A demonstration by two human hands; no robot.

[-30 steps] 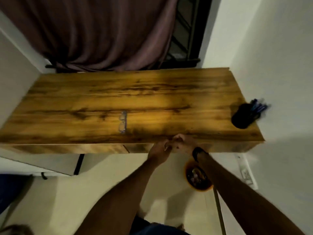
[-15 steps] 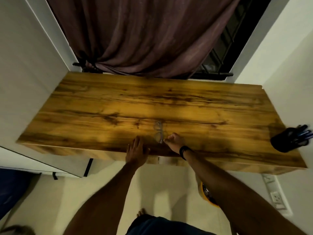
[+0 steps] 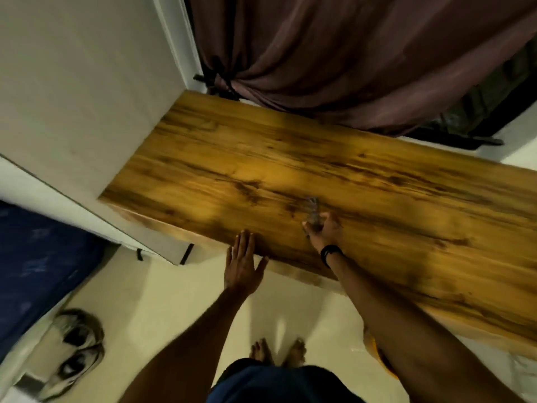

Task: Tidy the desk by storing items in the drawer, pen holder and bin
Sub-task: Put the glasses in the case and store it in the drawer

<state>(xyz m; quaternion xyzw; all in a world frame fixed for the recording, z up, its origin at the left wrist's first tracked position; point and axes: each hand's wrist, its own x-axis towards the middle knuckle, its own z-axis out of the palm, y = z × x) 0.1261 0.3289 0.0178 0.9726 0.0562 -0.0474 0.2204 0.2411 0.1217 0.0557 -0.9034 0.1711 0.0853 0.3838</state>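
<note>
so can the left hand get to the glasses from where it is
Probably yes: the left hand lies flat at the desk edge, with bare wood between it and the glasses, though the right hand already grips them.

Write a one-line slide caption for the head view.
Right hand grips the glasses on the wooden desk; left hand lies flat at its front edge.

We note broad bare desk surface right of and beyond the glasses. Wall bounds its left end; curtain overhangs the far edge.
</note>
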